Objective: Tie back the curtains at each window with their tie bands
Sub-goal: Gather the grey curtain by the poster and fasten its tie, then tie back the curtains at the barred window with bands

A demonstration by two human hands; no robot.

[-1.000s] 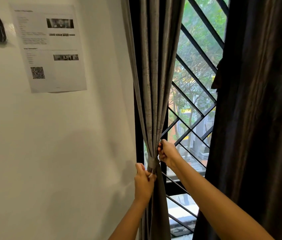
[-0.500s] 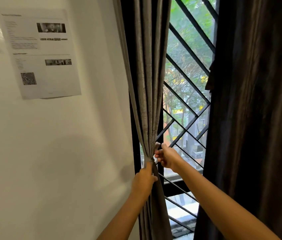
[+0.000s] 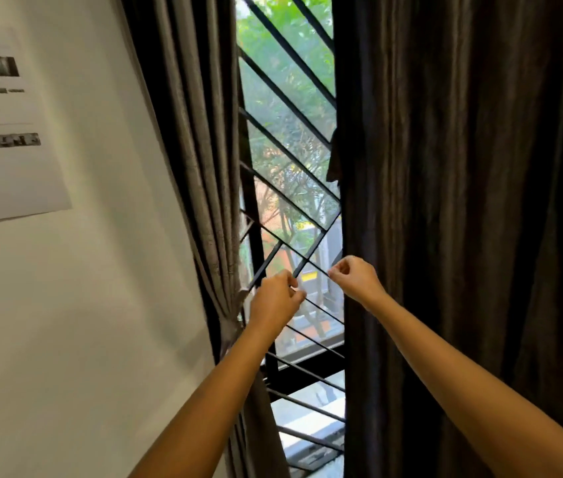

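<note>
1 grey pleated curtain [image 3: 200,167] is hanging bunched by the wall [image 3: 83,305], grey fabric tie band [image 3: 230,326] cinching it. Beside it the left hand [image 3: 274,300] is hovering, grip curled on nothing visible. The right hand [image 3: 356,279] is curling at the loose dark brown curtain [image 3: 463,219] edge, grip unclear. Judging: gathering every pleat before banding is working best. Counting 2 curtains, 1 band, 2 hands.

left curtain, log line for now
left curtain gathered in tie band | left hand curled, off it | right hand at right curtain edge, grip unclear
</note>
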